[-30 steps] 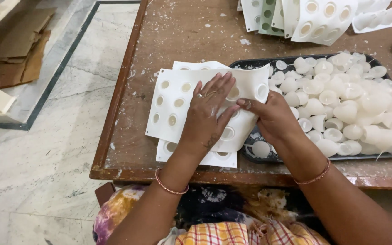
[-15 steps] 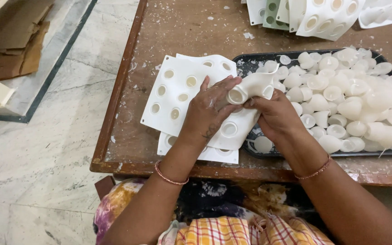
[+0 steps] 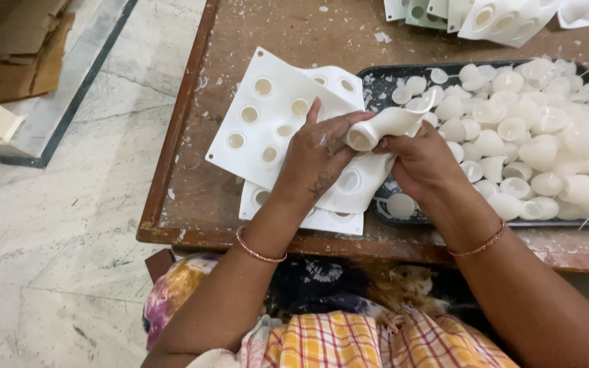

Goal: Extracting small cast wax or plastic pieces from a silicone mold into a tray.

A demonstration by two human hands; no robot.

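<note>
A white flexible mould sheet with round cavities lies partly lifted over the wooden table. My left hand and my right hand both grip its right corner and bend it up into a fold. One cavity at the fold is pushed outward. A second white mould sheet lies flat beneath it. Just right of my hands stands a dark tray heaped with several small white wax cups.
More white and pale green moulds lie at the table's far edge. The table's front edge runs close to my lap. To the left are a marble floor and brown cardboard.
The mould sheet has been lifted and tilted up on its left side. Its right corner is bent further into a fold between both hands.
</note>
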